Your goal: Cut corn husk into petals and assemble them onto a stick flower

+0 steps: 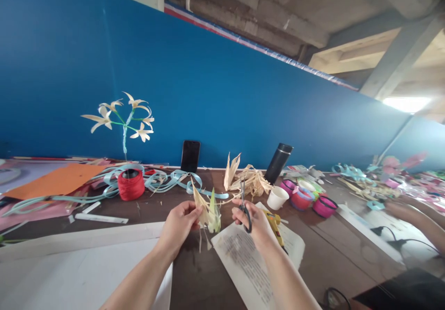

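My left hand (182,221) pinches a dry corn husk piece (200,199) with a pale point sticking up. Beside it, just right of my fingers, a greenish husk piece (214,215) stands pointing up; whether my left hand also holds it I cannot tell. Small scraps hang below. My right hand (253,220) grips a pair of scissors (243,190) with black handles, blades pointing up and apart from the husk. Under my right forearm, a yellow glue gun (274,226) lies on a printed sheet (243,259). Behind the scissors sits a heap of dried corn husks (248,180).
A husk-flower stem (125,136) rises at left behind a red spool (131,185) and blue ribbon (177,180). A phone (190,155) and black bottle (278,162) stand near the blue partition. White paper cup (277,198) and pink cups (325,206) are right. Another person's arm (413,222) reaches in.
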The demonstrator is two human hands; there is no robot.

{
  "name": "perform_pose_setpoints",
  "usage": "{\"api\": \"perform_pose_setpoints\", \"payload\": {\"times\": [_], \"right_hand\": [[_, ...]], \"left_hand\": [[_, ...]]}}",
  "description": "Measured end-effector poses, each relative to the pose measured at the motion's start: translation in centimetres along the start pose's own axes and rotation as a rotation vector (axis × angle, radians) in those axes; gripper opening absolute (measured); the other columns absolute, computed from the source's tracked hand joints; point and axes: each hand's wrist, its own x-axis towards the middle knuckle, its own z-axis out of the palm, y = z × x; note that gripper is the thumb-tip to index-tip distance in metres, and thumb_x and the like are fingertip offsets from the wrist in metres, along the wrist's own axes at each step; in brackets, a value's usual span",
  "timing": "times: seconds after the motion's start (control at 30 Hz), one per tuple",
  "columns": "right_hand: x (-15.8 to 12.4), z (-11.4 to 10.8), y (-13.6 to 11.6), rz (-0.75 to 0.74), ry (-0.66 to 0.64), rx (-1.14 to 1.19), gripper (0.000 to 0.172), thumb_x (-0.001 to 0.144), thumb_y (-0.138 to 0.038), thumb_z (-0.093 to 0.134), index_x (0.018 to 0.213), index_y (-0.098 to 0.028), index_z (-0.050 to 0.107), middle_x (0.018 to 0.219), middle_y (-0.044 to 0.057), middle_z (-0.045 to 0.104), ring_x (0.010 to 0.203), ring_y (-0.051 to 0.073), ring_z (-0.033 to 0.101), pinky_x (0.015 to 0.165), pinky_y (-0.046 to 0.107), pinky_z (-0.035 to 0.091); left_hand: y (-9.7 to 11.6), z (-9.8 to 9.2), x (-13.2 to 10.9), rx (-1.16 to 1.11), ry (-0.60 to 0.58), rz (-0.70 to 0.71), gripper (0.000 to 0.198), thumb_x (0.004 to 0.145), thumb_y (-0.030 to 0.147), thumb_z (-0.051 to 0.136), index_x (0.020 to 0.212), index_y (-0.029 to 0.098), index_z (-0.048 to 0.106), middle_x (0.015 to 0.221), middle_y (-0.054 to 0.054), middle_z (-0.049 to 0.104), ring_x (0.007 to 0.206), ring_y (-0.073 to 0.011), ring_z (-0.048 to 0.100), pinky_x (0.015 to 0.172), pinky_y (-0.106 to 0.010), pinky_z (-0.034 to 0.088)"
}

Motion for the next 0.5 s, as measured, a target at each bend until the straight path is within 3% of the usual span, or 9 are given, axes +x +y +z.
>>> {"api": "perform_pose_setpoints", "payload": {"times": [0.27,0.5], "right_hand": [[0.5,-0.4,1.1,-0.069,0.093,-0.181,0.052,0.064,-0.044,0.068,0.105,-0.013,0.060,0.077,0.005,0.064,0.073,0.020,0.059,0.069,0.031,0.046],[0.7,-0.7,0.9,-0.169,0.263,-0.325,0.052,0.068,-0.047,0.061,0.108,-0.014,0.057,0.084,0.007,0.064,0.077,0.022,0.059,0.070,0.032,0.045]], "left_hand": [[0.1,-0.1,0.1,-0.015,0.039,0.019,0.033,0.063,0.046,0.064,0.079,0.017,0.064,0.055,0.004,0.052,0.050,-0.0081,0.046,0.049,-0.018,0.042],[0.3,-0.2,0.1,0.101,0.020,0.049,0.035,0.067,0.044,0.061,0.090,0.018,0.065,0.071,0.000,0.064,0.055,-0.0099,0.051,0.051,-0.019,0.042]]}}
